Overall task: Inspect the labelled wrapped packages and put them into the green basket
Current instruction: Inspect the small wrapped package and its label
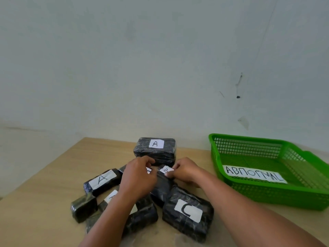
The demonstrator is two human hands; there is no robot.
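Several black wrapped packages with white letter labels lie on the wooden table [44,175]. One marked A [154,148] lies at the back, another A [101,180] at the left, one marked C [187,213] at the front right. My left hand [138,177] and my right hand [185,171] both hold the package marked B [162,186] in the middle; my right fingers pinch at its label. The green basket [267,191] stands at the right with only a paper sign reading ABNORMAL on its floor.
A small unlabelled wrapped block [82,209] lies at the front left, with more packages partly hidden under my left forearm. A pale wall rises behind the table. The table's left edge runs diagonally toward the back.
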